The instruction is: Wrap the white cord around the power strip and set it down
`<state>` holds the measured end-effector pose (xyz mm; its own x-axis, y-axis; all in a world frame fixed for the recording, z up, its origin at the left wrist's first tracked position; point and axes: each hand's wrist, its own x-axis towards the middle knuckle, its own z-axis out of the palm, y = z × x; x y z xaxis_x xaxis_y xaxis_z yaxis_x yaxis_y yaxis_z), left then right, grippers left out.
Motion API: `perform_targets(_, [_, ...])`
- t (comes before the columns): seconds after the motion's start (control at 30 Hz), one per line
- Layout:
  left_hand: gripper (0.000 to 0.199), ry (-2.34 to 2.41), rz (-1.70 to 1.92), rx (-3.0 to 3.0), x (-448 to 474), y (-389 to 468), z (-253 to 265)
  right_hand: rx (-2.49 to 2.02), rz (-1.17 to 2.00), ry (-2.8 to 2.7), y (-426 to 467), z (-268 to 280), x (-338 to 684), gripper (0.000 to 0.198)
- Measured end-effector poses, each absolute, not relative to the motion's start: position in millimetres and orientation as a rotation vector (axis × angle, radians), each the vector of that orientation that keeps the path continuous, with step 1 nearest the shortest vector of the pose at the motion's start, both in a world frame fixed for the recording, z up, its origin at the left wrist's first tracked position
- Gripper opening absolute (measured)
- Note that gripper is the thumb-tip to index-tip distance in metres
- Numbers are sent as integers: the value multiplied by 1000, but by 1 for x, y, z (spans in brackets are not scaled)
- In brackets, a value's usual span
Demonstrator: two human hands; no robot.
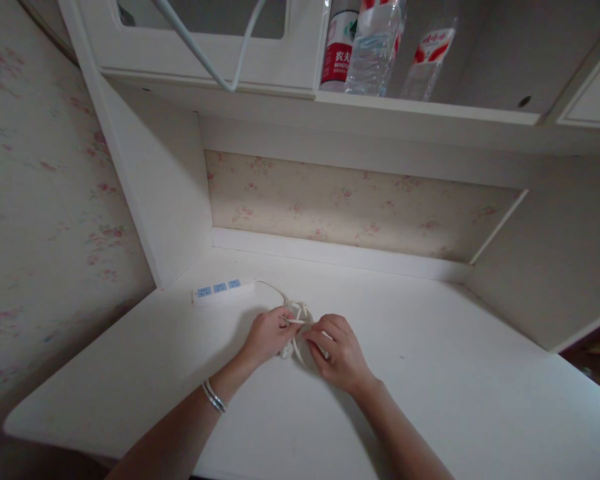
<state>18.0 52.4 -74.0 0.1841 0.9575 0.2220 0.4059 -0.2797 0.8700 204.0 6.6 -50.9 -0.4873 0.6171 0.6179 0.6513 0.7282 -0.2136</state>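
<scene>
A white power cord [299, 308] lies bunched in loops on the white desk [405, 413]. It runs left to a power strip [225, 288] with three blue socket faces. My left hand [269, 333] is closed on the cord from the left side, thumb and fingers pinching a strand. From the right, my right hand [337, 350] pinches the same bundle, its fingertips curled around a strand. Part of the bundle is hidden behind my fingers. A silver bracelet circles my left wrist.
Above the desk, an open shelf [430, 115] holds several plastic bottles [373, 53]. A pale looped bar or cable [230, 83] hangs in front of the cabinet door at the upper left. White side panels [175, 200] and a flowered wall [330, 200] bound the desk.
</scene>
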Motion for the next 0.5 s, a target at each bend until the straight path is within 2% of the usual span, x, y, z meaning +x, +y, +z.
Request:
perform_targets(0.17, [24, 1317, 1023, 1895, 16, 47, -65, -855, -71, -2519, -4, -42, 193, 41])
perform_targets(0.5, [26, 1296, 945, 1822, 14, 50, -67, -1017, -105, -2443, -8, -48, 177, 31])
